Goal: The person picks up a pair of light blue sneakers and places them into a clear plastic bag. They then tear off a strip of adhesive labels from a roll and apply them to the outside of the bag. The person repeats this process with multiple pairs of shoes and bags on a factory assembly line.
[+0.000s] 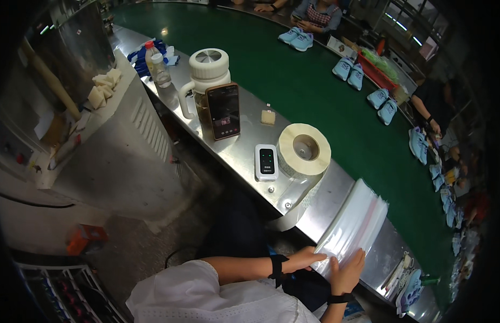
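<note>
A stack of clear plastic bags (349, 223) lies slantwise across the metal table edge, its near end lifted toward me. My left hand (306, 259) grips the near left corner, the thumb on top and the fingers mostly hidden. At the near right side, my right hand (346, 272) is closed on the same stack. Both wrists wear black bands. A large roll of cream labels (303, 151) rests just beyond the bags, its loose strip hanging over the table edge. Beside the roll is a small white device (266, 162) with a black screen.
A phone (223, 111) leans against a white handled jug (208, 70). Two bottles (160, 70) stand farther back. The green conveyor belt (260, 70) carries pairs of light blue shoes (349, 73); people sit beyond it. Scissors (406, 262) and a shoe (410, 290) are at the right.
</note>
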A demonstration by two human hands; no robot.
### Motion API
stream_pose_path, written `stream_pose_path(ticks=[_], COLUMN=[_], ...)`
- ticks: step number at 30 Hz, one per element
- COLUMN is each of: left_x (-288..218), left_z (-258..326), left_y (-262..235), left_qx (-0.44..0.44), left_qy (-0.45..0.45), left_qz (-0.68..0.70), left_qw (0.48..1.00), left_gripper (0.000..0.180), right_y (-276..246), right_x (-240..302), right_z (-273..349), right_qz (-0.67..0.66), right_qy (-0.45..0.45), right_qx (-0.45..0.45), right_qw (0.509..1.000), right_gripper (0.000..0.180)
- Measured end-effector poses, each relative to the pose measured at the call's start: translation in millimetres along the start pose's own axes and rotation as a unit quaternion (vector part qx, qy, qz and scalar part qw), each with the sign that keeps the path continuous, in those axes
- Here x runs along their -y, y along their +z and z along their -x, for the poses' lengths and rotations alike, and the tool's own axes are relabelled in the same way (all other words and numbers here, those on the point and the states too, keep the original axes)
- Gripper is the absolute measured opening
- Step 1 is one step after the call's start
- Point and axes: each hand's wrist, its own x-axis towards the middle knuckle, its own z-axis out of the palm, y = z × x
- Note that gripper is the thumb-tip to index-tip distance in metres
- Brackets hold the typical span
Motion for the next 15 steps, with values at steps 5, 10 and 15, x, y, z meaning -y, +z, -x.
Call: stream_pose_path(ticks=[5,10,15], left_x=[-4,-8,-6], left_z=[7,14,14], left_y=[-3,-3,-3], left_qx=[0.008,0.01,-0.01], left_qy=[-0.011,0.003,0.012], left_qz=[-0.003,-0.023,-0.042], left_qw=[1.0,1.0,0.999], left_gripper=[0.055,0.058,0.055], right_y=[3,4,3], right_x=[-6,-8,-4], right_z=[0,0,-3], right_qz=[-0.01,-0.009,-0.006], right_qy=[0.007,0.009,0.023], right_qx=[-0.005,-0.024,-0.038], right_qw=[1.0,1.0,0.999], right_gripper=[0.073,0.068,0.065])
